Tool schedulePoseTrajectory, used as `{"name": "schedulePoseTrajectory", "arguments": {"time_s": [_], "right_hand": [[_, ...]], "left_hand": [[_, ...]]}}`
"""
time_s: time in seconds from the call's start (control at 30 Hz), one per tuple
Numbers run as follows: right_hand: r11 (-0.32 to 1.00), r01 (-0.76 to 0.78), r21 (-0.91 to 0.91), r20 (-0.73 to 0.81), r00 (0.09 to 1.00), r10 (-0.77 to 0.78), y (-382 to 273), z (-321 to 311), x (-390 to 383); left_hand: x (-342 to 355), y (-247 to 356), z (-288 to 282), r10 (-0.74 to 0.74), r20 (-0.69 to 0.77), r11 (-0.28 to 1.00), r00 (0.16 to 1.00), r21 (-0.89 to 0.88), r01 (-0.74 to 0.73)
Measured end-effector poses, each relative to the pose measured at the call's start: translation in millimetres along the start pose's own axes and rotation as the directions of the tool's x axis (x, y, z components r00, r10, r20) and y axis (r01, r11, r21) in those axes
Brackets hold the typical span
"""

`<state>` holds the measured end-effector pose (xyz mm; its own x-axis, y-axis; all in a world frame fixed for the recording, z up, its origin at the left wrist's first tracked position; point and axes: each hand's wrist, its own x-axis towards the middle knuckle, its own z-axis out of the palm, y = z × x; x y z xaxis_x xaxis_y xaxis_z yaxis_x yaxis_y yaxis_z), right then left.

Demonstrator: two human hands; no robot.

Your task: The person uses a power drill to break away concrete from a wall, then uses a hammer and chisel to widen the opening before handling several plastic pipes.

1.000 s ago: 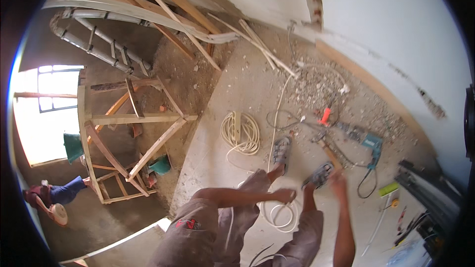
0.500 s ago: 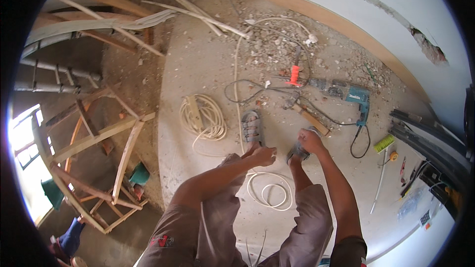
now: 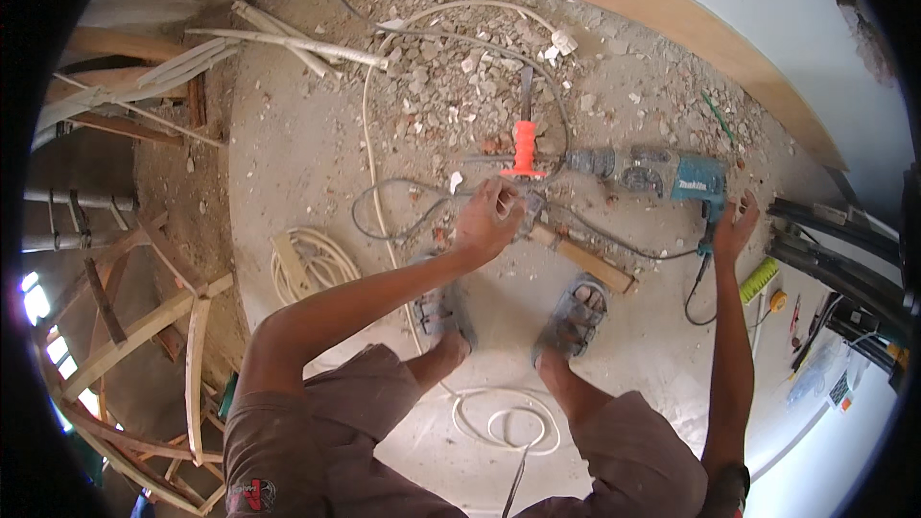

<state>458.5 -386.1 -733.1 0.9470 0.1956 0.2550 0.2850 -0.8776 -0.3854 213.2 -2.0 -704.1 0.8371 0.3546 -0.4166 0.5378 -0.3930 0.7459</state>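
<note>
My left hand (image 3: 489,218) is over the head of a wooden-handled hammer (image 3: 590,262) on the floor, its fingers loosely curled and apart, with nothing visible in them. Just beyond it lies a chisel with an orange grip (image 3: 524,146), its blade pointing away from me. On the right, my right hand (image 3: 736,228) is beside the handle of a teal and black rotary hammer drill (image 3: 698,180), fingers spread; whether they touch it I cannot tell. The drill lies on its side, its bit pointing left past the chisel's guard.
Broken rubble (image 3: 451,86) spreads along the far wall. A pale hose (image 3: 370,134) and dark cables cross the floor; a coil (image 3: 317,267) lies left. Wooden framing (image 3: 144,326) stands at the left. A green brush (image 3: 759,280) and dark profiles (image 3: 835,249) lie right.
I have leaned forward. My left hand has reached ahead to the hammer head and its fingers have loosened. My right hand has moved right and forward to the drill's handle, opening.
</note>
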Motion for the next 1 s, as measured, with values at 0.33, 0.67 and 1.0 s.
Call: {"name": "schedulePoseTrajectory", "arguments": {"time_s": [0.33,0.67,1.0], "right_hand": [[0.996,-0.094,0.012,0.574,0.816,0.070,40.5,-4.6,35.0],[0.999,0.004,0.042,0.620,0.784,-0.029,43.4,-18.9,57.3],[0.946,-0.273,0.174,0.609,0.785,0.114,44.2,-9.4,30.3]], "left_hand": [[103.6,-0.1,-10.1,-0.089,0.085,0.955,0.992,0.291,0.061],[122.0,-30.6,-39.9,0.032,0.208,0.876,0.978,0.464,-0.128],[80.7,-85.4,-172.2,-0.063,0.353,0.346,0.933,0.885,-0.311]]}}
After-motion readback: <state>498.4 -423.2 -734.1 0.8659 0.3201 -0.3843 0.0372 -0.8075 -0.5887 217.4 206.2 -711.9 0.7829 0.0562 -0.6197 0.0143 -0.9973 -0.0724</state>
